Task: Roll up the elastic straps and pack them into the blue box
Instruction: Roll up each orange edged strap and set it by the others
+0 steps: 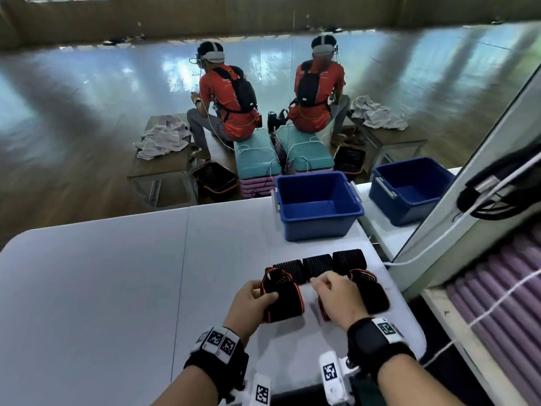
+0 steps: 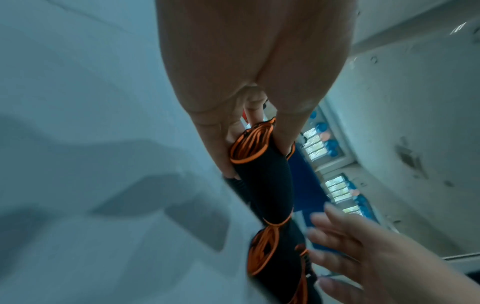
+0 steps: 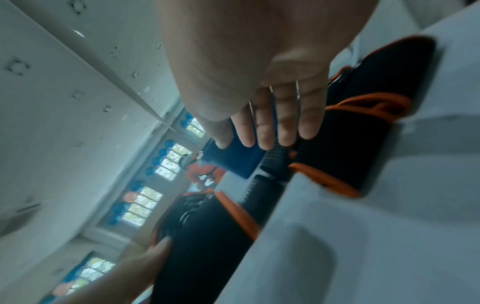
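Lying near the right edge of the white table (image 1: pixel 117 273), a rolled-up black elastic strap with orange trim (image 1: pixel 282 298) is gripped by the left hand (image 1: pixel 251 306). The thumb is on top of the roll and the fingers are curled round its left end, as is seen in the left wrist view too, where the orange coils (image 2: pixel 249 144) show at the end of the roll.

The right hand (image 1: pixel 336 300) is held just to the right of that roll, with its fingers (image 3: pixel 285 121) straight and close together. Nothing is held in it. Whether the fingertips touch anything cannot be told.

A second rolled black strap with orange trim (image 1: pixel 371 291) is seen just past the right hand, close to the right edge of the table. Behind both hands, three black ribbed rolls (image 1: pixel 319 266) are lined up side by side in a row, touching each other.

The open blue plastic box (image 1: pixel 317 206) is set at the far right corner of the table, well apart from the hands. No straps are seen inside it.

A big mirror (image 1: pixel 439 112) stands along the right side, and the blue box is shown in it again. Farther off on the wooden floor, a person in an orange shirt (image 1: pixel 234 98) is seen sitting with their back turned.
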